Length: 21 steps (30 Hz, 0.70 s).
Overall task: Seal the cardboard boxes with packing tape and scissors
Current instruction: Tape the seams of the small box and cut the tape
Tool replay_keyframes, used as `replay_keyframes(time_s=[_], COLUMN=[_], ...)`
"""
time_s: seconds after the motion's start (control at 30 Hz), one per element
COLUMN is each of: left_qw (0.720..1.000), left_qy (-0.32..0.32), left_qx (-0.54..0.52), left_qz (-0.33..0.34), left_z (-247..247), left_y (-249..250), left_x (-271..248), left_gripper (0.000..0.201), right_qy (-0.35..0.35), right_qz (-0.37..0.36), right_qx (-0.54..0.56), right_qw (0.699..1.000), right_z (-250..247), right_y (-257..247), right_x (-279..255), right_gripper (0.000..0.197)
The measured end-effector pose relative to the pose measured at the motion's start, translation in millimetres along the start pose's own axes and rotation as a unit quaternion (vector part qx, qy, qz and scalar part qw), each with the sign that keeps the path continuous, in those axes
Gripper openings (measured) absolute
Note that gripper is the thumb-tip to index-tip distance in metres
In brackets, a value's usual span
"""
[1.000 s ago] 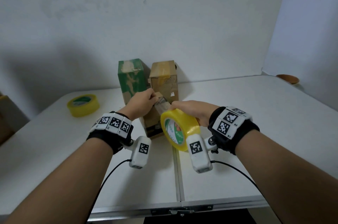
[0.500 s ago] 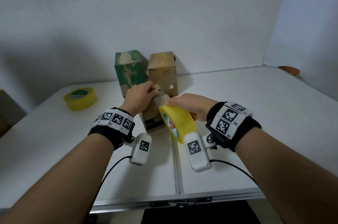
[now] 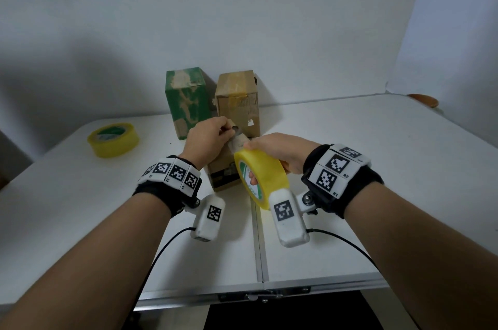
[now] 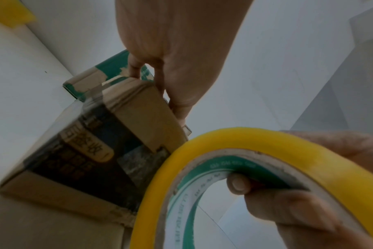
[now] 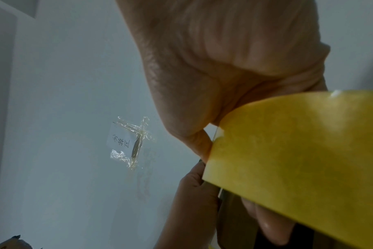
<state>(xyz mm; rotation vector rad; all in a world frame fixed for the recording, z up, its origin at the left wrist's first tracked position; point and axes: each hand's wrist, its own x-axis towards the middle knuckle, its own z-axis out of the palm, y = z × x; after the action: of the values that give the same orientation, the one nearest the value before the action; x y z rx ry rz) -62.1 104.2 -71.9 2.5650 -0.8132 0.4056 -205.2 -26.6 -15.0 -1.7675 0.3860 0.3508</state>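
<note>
While the right hand [image 3: 280, 150] grips the yellow tape roll [image 3: 260, 177], one finger hooked through the core and the others wrapped over the outer rim, the left hand [image 3: 208, 139] is closed in a pinch on the free end of the tape at the top of the near box [image 3: 223, 174]. A short clear tape strip [image 3: 238, 141] runs between the two hands, from the left pinch back and to the right to the roll.

The near box stands upright on the table [image 3: 350, 195], directly below and between the hands; its top flap edge lies under the left fingers, as the left wrist view shows [image 4: 138, 107]. Its long axis is vertical. The left hand is the nearer to the box top and appears to touch it; the roll sits just beside the box's right front corner, tilted on edge.

Judgement: the coming move turns on the strip's line relative to the box top. The roll lies to the right and toward the person from the anchored end, so drawing it further that way would lay tape across the top and down the near face.

Beyond the hands, a green box [image 3: 187, 103] and a brown box [image 3: 238, 100] stand side by side near the wall. A second tape roll [image 3: 113, 139] lies flat at the left, well apart. No scissors are in view.
</note>
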Motion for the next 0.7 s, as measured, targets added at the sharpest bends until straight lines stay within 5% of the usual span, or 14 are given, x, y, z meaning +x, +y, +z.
replay_keyframes(time_s=[0.3,0.57,0.7], left_qw=[1.0,0.996,0.982], left_qy=[-0.014,-0.047,-0.049], left_qx=[0.004,-0.049,-0.17], left_qz=[0.005,-0.062,-0.071], left_z=[13,5,-2], left_y=[-7,-7,-6], left_x=[1,8,-2], left_gripper=[0.013,0.021,0.01], right_qy=[0.009,0.011,0.009], right_qz=[-0.013,-0.022,-0.021], right_qx=[0.011,0.008,0.002], right_qw=[1.0,1.0,1.0], right_z=[5,5,5], right_y=[6,8,8], right_x=[3,4,3], right_gripper=[0.029,0.031,0.028])
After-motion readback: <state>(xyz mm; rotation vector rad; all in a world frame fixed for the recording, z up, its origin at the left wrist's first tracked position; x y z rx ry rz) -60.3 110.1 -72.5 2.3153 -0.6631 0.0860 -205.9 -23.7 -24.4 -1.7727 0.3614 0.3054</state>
